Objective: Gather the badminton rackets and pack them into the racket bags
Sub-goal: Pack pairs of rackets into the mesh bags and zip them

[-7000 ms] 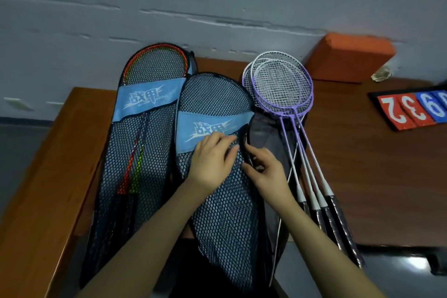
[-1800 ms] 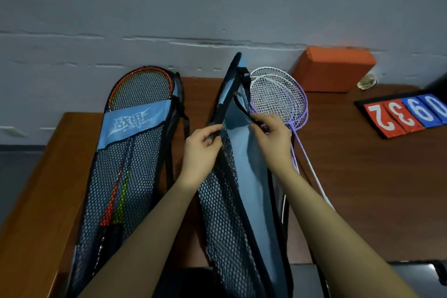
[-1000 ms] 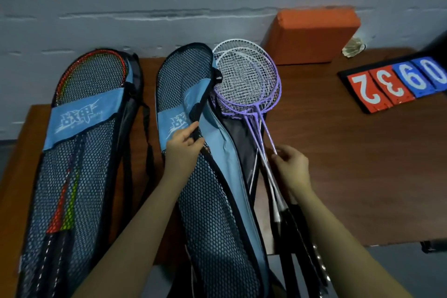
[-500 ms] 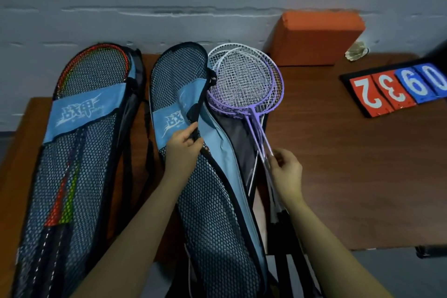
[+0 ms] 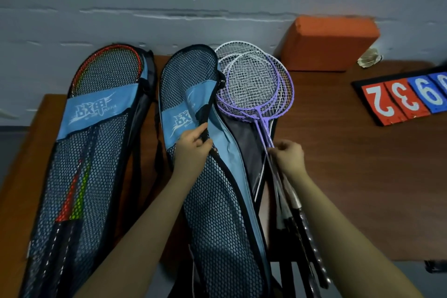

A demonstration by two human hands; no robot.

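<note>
Two hands engaged: we note left hand point(image 5: 191, 150) gripping the open bag point(image 5: 217, 201) flap aside, right hand point(image 5: 287, 157) pinching purple rackets point(image 5: 254, 84) shafts, presumably for insertion

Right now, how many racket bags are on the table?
2. The left bag lies closed with red and green rackets inside. The middle bag is held open by the left hand. No others visible.
</note>
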